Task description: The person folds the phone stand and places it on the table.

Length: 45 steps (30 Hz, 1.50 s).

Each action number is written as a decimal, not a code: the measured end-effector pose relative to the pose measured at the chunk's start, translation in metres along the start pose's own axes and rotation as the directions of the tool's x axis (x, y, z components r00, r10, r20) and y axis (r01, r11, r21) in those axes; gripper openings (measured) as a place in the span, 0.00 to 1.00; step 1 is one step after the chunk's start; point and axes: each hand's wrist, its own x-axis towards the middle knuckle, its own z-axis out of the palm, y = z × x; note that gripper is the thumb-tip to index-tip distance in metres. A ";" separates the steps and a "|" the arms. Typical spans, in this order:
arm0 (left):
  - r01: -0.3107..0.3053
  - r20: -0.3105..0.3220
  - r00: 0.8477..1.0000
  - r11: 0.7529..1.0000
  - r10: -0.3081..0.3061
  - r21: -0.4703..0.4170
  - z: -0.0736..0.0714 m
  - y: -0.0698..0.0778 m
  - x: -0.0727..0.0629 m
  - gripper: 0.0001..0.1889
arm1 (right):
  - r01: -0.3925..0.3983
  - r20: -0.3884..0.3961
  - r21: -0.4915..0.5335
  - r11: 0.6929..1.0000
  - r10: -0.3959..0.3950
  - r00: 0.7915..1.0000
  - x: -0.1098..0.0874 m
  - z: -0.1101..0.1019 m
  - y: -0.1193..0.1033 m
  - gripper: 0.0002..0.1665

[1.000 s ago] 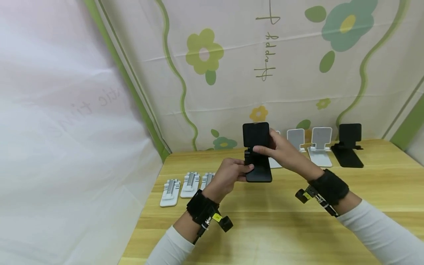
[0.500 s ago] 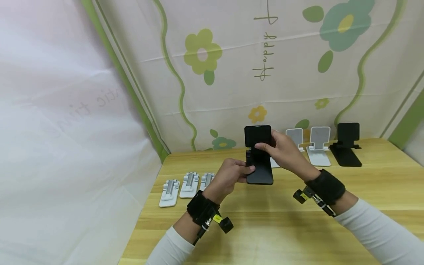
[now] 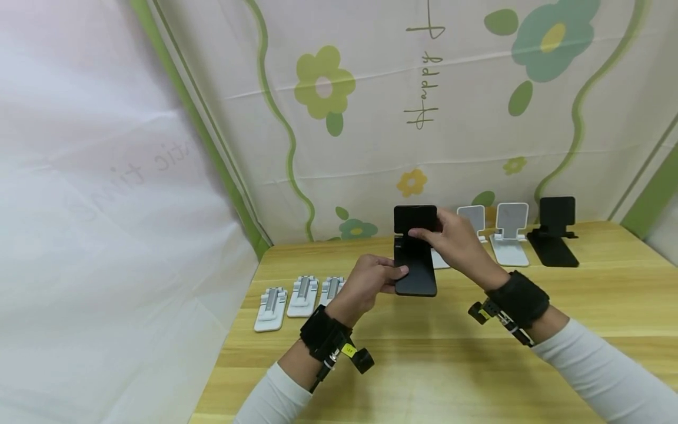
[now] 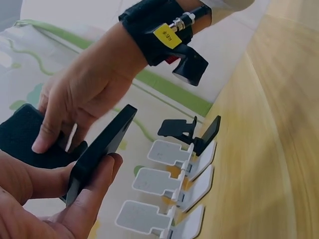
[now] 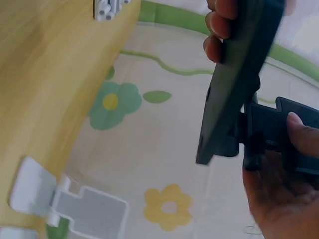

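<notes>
A black phone stand is held up over the table, its upper plate unfolded at an angle from the flat base. My left hand pinches the left side of the base, thumb on top and fingers underneath. My right hand grips the upper plate at its right edge, with the thumb across the front. In the right wrist view the hinge arm shows between base and plate. The left wrist view shows the base edge-on between the left thumb and fingers.
Folded white phone stands lie at the table's left, one partly behind the left hand. Unfolded white stands and a black one stand at the back right. A patterned curtain hangs behind the wooden table.
The upper plate of the black stand has tilted and its top edge has come lower. My right hand has shifted slightly with it; the left hand keeps its hold on the base.
</notes>
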 end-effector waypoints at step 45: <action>-0.070 -0.094 0.994 0.991 0.060 -0.110 -0.028 0.014 0.004 0.13 | 0.657 -0.098 -0.582 0.479 -0.844 0.528 -0.030 0.039 -0.008 0.21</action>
